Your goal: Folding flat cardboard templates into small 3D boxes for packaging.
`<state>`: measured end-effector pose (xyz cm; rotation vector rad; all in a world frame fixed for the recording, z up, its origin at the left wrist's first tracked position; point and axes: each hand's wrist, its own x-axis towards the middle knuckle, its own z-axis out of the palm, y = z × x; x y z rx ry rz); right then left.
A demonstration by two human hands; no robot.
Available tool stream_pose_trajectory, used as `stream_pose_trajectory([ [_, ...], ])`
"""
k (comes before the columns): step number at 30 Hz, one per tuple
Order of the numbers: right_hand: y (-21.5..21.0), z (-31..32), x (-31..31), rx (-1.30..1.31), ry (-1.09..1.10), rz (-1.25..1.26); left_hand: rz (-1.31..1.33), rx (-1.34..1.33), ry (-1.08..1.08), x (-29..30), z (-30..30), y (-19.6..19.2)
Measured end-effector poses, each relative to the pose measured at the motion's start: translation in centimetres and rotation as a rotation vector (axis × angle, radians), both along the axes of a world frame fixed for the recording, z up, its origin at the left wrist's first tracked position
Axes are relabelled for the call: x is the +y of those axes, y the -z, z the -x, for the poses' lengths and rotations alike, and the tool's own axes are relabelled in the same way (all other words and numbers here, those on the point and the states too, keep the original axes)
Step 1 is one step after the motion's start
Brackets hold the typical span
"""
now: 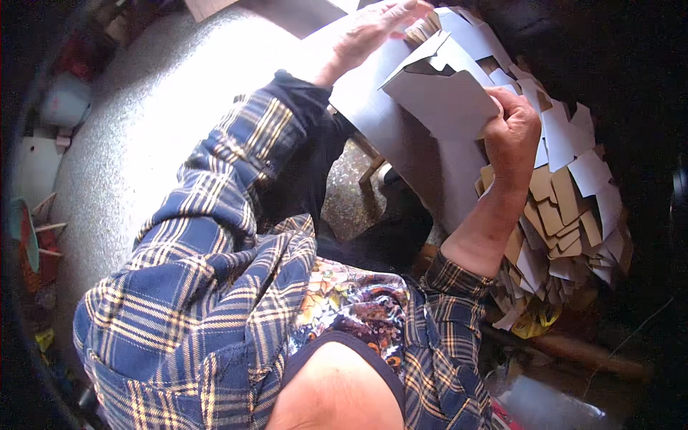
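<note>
A pale grey paperboard carton [446, 102] with folded flaps and a dark gap along its upper edge is held up over the work surface. My right hand [512, 127] grips it at its right side, thumb and fingers closed on the board. Farther off and to the left, my left hand [373, 34] is raised with its fingers stretched out and slightly blurred, holding nothing that I can see. Its fingertips are near a small stack of brown-edged board pieces [423, 29], just beyond the carton; whether they touch it I cannot tell.
A large heap of cut paperboard pieces [566, 193], white and brown, spreads along the right side. The pale work surface [369, 107] lies under my hands. A yellow bag [536, 321] sits below the heap. Buckets [66, 100] and other items line the far left over a speckled floor [143, 107].
</note>
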<state>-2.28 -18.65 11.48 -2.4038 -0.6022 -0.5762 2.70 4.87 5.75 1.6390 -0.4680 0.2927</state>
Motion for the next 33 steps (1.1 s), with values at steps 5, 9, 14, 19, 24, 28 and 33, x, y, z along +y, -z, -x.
stream_pose_trajectory([
  [5, 0.5, -0.3, -1.0, 0.001, 0.008, -0.013, 0.114, -0.111, 0.299, -1.8, 3.1, -3.3],
  [9, -0.1, 0.0, -0.4, -0.012, -0.002, -0.031, -0.029, -0.238, 0.204, -2.8, 2.7, -2.6],
  [14, -0.1, 0.2, -0.2, 0.005, -0.03, -0.044, -0.244, -0.204, 0.052, -4.4, 0.6, -0.9],
  [19, -0.1, 0.7, -0.1, 0.061, -0.056, -0.116, -0.293, -0.15, -0.008, -4.1, 0.0, -0.4],
  [24, 0.3, 0.9, -0.1, 0.028, -0.074, -0.161, 0.005, 0.12, 0.137, -4.2, 0.3, -0.1],
  [28, 0.6, 1.2, -0.3, 0.085, -0.025, -0.186, 0.135, 0.222, 0.139, -3.9, 0.9, 0.1],
  [33, 1.0, 0.8, -0.2, 0.026, -0.105, -0.259, 0.24, 0.407, 0.274, -3.3, 1.5, -0.3],
])
